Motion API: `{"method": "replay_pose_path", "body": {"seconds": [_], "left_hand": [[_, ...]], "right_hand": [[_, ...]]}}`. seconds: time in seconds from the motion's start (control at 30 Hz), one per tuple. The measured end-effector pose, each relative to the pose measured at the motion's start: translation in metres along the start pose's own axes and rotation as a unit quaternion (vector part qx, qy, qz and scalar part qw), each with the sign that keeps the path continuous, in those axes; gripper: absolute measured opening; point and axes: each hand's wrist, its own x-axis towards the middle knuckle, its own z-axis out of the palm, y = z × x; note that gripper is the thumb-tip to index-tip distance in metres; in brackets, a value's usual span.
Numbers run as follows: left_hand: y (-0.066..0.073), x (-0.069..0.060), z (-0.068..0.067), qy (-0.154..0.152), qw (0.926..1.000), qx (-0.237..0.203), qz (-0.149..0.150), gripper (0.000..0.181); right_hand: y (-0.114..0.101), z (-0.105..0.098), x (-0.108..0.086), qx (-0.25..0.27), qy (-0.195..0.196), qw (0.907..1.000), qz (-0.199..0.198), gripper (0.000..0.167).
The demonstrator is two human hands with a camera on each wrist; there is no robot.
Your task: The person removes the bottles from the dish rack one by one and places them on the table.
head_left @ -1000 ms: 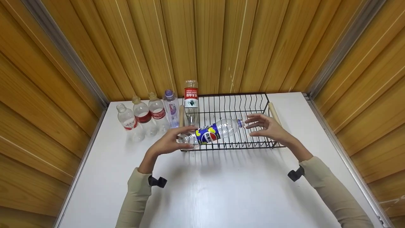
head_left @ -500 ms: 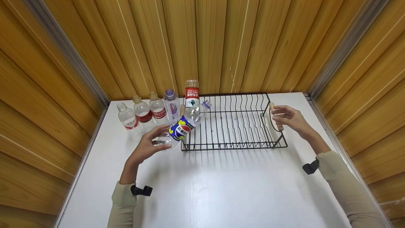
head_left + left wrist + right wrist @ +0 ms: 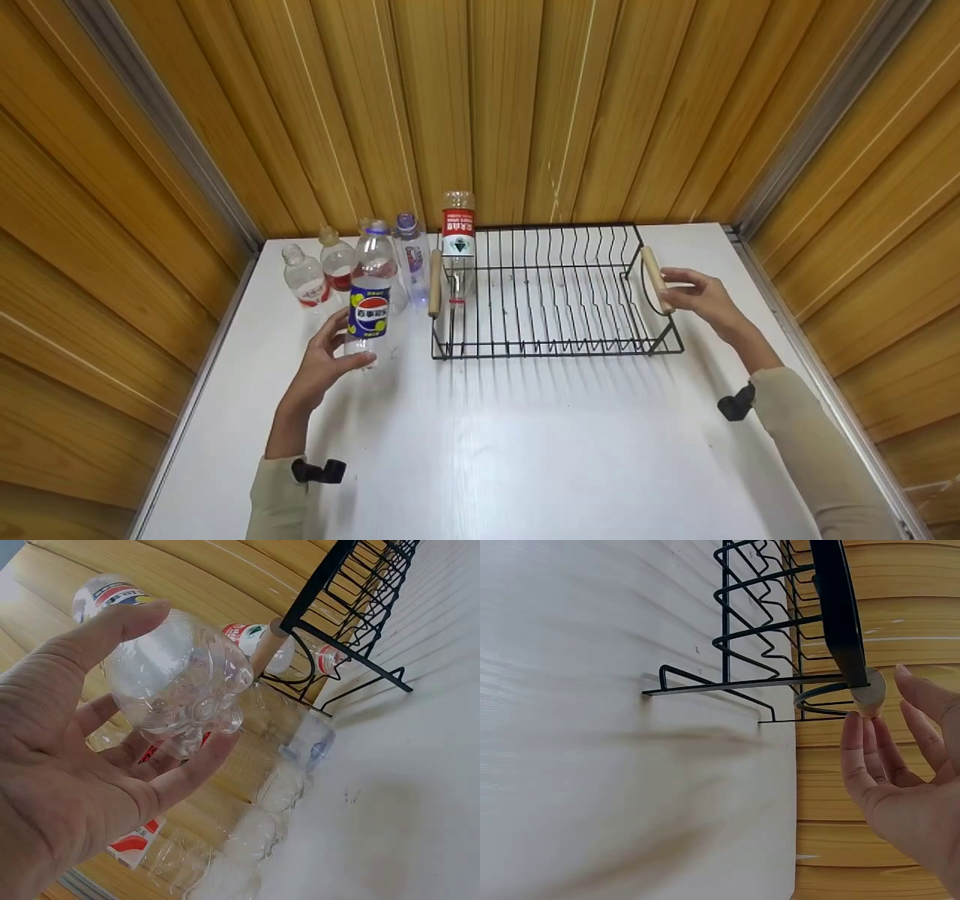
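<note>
In the head view my left hand (image 3: 322,364) holds a clear plastic bottle (image 3: 369,307) with a blue Pepsi label, upright or nearly so. It grips the lower part, left of the black wire rack (image 3: 555,349). The left wrist view shows the bottle's ridged base (image 3: 202,705) between thumb and fingers. My right hand (image 3: 701,300) is at the rack's right wooden handle (image 3: 655,279); in the right wrist view its fingertips touch the handle's end (image 3: 870,694) without wrapping round it. A red-labelled bottle (image 3: 458,234) stands neck down at the rack's left end.
Several bottles stand left of the rack: a white-and-red-labelled one (image 3: 304,277), a red-labelled one (image 3: 339,262) and a purple-tinted one (image 3: 411,255). The held bottle partly hides another. A wooden wall (image 3: 510,112) rises behind the white table (image 3: 525,450).
My left hand has carried the Pepsi bottle left from over the rack and turned it from lying to upright. My right hand has moved right to the rack's handle.
</note>
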Motion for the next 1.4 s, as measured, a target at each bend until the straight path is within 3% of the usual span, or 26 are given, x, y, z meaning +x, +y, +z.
{"method": "replay_pose_path", "body": {"seconds": [0.2,0.47,0.77,0.97,1.17,1.4], "left_hand": [[-0.010,-0.001,-0.003,0.022,0.9994,-0.016,-0.020,0.096],[-0.021,-0.004,-0.005,0.062,0.9979,-0.015,-0.012,0.096],[-0.030,-0.006,-0.013,0.092,0.9952,0.016,-0.030,0.090],[-0.040,-0.009,-0.012,0.098,0.9935,0.045,-0.035,0.089],[-0.046,-0.009,-0.015,0.094,0.9935,0.041,-0.050,0.103],[-0.049,-0.009,-0.022,0.100,0.9915,0.036,-0.075,0.102]], "right_hand": [[0.001,-0.003,-0.006,0.024,-0.021,0.9995,0.000,0.058],[0.005,-0.004,-0.010,0.035,-0.043,0.9982,0.022,0.063],[0.008,-0.003,-0.009,0.018,-0.049,0.9985,0.018,0.065],[0.007,-0.001,-0.012,0.002,-0.049,0.9988,0.005,0.065],[0.006,0.003,-0.012,-0.012,-0.048,0.9988,-0.004,0.063],[0.003,0.003,-0.011,-0.037,-0.053,0.9979,-0.011,0.063]]}}
